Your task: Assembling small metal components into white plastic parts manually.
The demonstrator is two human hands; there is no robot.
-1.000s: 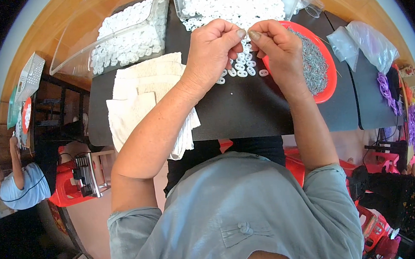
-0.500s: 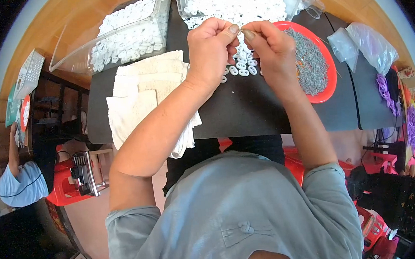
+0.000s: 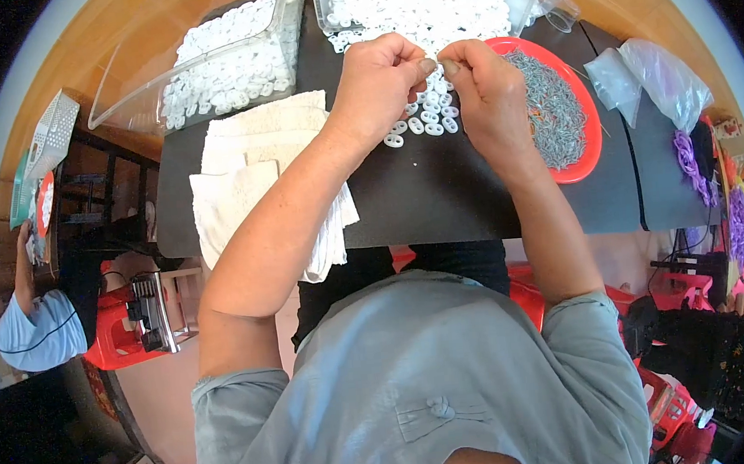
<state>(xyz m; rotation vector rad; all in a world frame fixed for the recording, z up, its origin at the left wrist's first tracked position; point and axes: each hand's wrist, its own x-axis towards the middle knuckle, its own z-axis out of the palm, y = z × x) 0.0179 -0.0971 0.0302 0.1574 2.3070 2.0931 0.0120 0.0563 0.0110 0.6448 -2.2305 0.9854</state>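
Moved: both hands sit a touch lower over the mat vs 0.5 s ago, fingertips kept pinched together; rest of the scene unchanged.
Pinched item: tiny piece held btw the two hands' fingertips, too small to identify; it hangs just above the loose white rings on the mat.
Left hand: fingers curled, thumb + forefinger closed narrow on the tiny piece, tips meeting the right hand's.
Right hand: thumb + forefinger pinched narrow on the same spot, other fingers folded; heel of hand over the edge of the red dish.
White rings: small oval plastic loops, a few rows lying on the black mat right under the fingertips, spilling from the big heap at the far edge.
Red dish: round, shallow, full of small grey metal bits, just right of the right hand.
Clear tray: far left, tilted, holds more white rings.
White cloths: stacked, left of the left forearm, hanging over the mat's near edge.
Clear bags: crumpled, right of the dish.
Purple bits: far right edge, near the bags.
Other person: light-blue top, far left below table level, well apart.
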